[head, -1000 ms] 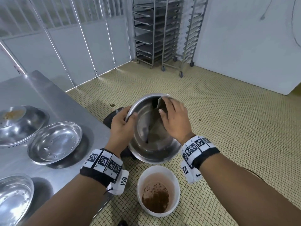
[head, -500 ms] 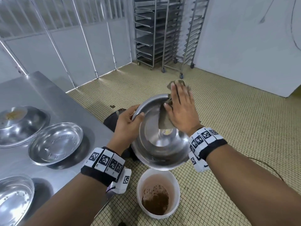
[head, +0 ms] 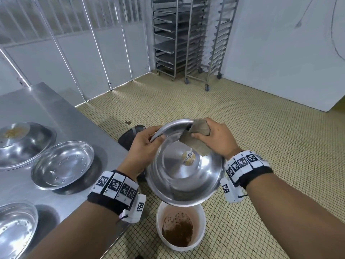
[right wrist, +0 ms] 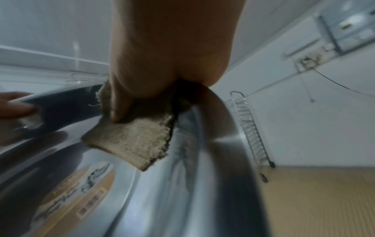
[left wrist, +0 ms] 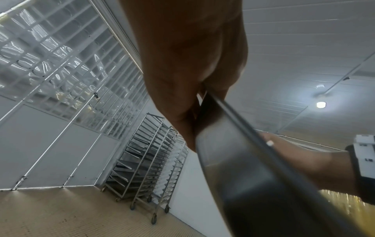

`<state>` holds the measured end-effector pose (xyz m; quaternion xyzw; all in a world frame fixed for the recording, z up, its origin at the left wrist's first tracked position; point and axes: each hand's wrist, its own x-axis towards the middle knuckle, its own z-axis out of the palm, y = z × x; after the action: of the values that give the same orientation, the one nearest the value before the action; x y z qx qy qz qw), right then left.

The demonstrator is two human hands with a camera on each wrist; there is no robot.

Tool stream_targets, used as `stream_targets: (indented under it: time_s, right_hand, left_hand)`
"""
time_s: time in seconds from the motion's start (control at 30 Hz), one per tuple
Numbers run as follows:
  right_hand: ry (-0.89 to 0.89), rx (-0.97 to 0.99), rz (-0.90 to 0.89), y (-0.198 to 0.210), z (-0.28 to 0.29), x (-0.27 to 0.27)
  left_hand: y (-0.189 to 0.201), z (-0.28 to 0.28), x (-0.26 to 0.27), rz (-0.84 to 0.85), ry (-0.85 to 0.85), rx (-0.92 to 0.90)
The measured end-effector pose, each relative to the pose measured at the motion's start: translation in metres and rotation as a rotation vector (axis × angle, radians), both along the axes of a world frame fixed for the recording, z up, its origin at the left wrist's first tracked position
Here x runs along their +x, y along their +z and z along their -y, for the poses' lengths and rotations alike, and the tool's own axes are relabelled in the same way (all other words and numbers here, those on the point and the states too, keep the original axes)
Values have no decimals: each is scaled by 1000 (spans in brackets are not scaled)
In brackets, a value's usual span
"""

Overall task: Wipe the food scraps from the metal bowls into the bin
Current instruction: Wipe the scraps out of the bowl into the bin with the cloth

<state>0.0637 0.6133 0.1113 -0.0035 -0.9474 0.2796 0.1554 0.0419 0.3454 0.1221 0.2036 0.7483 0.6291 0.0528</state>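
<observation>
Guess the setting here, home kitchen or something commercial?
Probably a commercial kitchen or bakery wash area: tall wheeled steel tray racks against the wall, a long stainless steel worktable carrying several wide metal bowls, and a small-tiled beige floor.

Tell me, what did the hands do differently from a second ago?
The right hand slid the cloth from deep inside the bowl up to its far rim, going from flat fingers to bunching the cloth. The bowl tipped more steeply, so its sticker now shows. The left hand kept gripping the rim, and the bowl stayed over the white bucket. The bowls on the table did not move.
</observation>
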Motion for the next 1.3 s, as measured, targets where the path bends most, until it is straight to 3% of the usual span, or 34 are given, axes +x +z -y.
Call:
stream_targets:
  time_s: [0.23,0.4,0.57,0.7,0.8,1.03,1.2,1.3]
  right_hand:
    - [17,-12,-48,5,4,-11]
    - [-95,-245,-43,-9,4,3]
    - [-29,18,-19,4,11,-5]
    - [-53,-142,-47,1,5,-1]
    - [-60,-220,-2,-12,2,9]
    - [-55,8,-169,-5,8,2]
    - [-52,-255,-93,-17,7,11]
    - [-31,-230,-56,-14,6,8]
  left_hand:
    - [13,-4,-12,-68,-29,-94]
    - [21,6,-23,-85,50,-63]
    - [15,-9,-13,-191,-81,-179]
    - [15,-1,-18,-147,15,-54]
    - [13,6,-26,-175,87,-73]
    - [13,-2,-16,-121,30,-84]
    - [11,8,-23,-103,89,-31]
    - [11,7,-20,-119,59,-50]
